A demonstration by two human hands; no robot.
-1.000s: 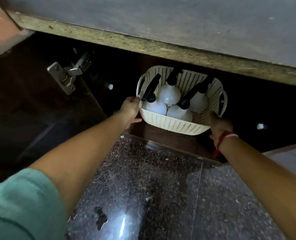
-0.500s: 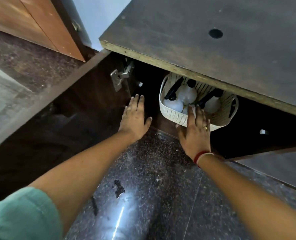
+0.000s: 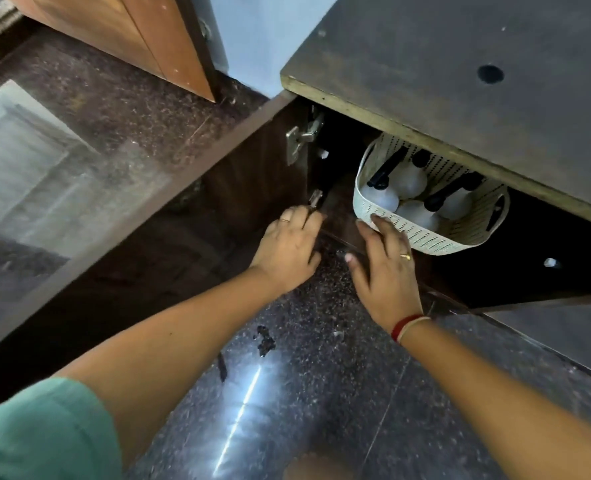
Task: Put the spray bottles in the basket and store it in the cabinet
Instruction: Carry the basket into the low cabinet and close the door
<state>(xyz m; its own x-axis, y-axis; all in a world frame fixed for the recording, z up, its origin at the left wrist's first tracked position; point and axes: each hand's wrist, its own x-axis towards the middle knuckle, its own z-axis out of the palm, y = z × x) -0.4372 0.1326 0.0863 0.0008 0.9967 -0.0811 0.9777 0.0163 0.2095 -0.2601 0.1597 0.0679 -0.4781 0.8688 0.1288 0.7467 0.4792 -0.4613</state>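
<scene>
A cream perforated basket (image 3: 436, 239) sits inside the dark open cabinet (image 3: 515, 271), just under the brown top panel. Several white spray bottles (image 3: 411, 181) with black nozzles stand in it. My right hand (image 3: 384, 268) is spread flat in front of the cabinet's lower edge, its fingertips touching the basket's front left rim. My left hand (image 3: 289, 247) hovers palm down, fingers loosely curled, by the inner face of the open door (image 3: 245, 188), close to its lower hinge. Neither hand holds anything.
The open cabinet door swings out to the left, with a metal hinge (image 3: 299, 140) near its top. Dark speckled granite floor (image 3: 287, 393) lies below my arms. A wooden door (image 3: 141, 36) and a pale wall stand at the back left.
Both hands let go of the basket and drew back from the cabinet. The basket stays inside. My view has pulled up and away, showing more floor and the open door.
</scene>
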